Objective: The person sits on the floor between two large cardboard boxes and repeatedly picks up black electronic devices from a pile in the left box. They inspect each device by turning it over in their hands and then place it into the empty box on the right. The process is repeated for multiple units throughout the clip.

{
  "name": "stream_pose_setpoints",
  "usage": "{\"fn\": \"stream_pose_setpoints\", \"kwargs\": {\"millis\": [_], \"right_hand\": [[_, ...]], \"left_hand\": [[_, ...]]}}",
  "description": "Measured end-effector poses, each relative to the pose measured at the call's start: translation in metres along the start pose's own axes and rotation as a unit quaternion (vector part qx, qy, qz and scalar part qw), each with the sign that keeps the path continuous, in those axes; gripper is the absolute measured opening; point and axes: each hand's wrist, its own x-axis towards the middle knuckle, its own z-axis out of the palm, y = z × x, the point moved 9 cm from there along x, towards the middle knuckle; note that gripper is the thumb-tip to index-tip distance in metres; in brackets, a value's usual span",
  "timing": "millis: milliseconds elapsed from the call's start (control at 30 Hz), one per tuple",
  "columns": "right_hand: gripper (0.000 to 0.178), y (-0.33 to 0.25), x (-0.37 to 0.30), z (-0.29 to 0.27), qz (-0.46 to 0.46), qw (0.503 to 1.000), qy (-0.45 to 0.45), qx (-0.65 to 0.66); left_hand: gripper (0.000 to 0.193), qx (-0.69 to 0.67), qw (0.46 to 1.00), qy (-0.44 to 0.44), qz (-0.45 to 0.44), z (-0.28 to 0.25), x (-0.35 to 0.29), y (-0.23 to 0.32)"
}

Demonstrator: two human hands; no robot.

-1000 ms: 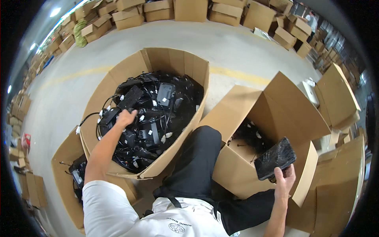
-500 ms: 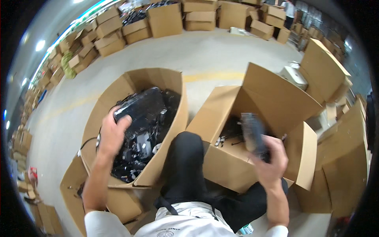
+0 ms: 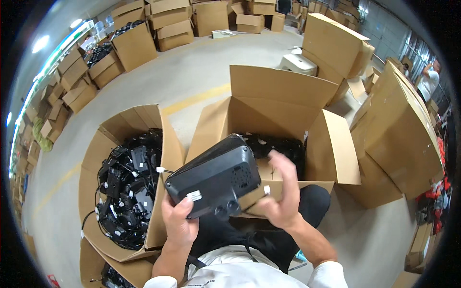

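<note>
My left hand (image 3: 181, 218) grips the lower left edge of a black plastic housing (image 3: 213, 175), thumb on its face. The housing is held tilted above my lap. Its face has a speaker-like grille, two round knobs or sockets and a small white label. Short cables with white connectors (image 3: 267, 190) stick out at its sides. Just right of the housing, my right hand (image 3: 283, 192) is open, thumb and fingers apart, with nothing seen in it. To the left, a cardboard box (image 3: 169, 177) holds many black units and cables (image 3: 125, 187).
In front stands an open cardboard box (image 3: 283, 110) with dark parts (image 3: 278, 149) inside. Large cartons (image 3: 394, 139) stand at right, beside a whitish plastic item (image 3: 298, 64). Stacked boxes (image 3: 175, 33) line the far side. A person (image 3: 429, 81) is at the far right.
The view has swung right. My left hand has come from over the left box to the middle, now holding the black housing. The dark object in my right hand is gone from it.
</note>
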Motion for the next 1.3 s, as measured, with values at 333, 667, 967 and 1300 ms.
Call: {"fn": "stream_pose_setpoints", "kwargs": {"millis": [333,667,967,1300], "right_hand": [[0.065,0.056,-0.047,0.02,0.335,0.9,0.1,0.262],[0.058,0.081,-0.08,0.05,0.413,0.845,0.023,0.338],[0.068,0.107,-0.079,0.048,0.429,0.816,-0.116,0.369],[0.069,0.156,0.105,-0.037,0.203,0.956,-0.098,0.189]], "left_hand": [[0.067,0.011,0.986,-0.056,-0.157,0.011,0.004,-0.08],[0.066,0.117,0.991,0.003,-0.065,-0.023,-0.009,-0.089],[0.085,0.277,0.956,-0.045,-0.08,-0.024,0.029,-0.08],[0.069,0.526,0.801,-0.283,-0.046,0.153,0.153,-0.097]]}}
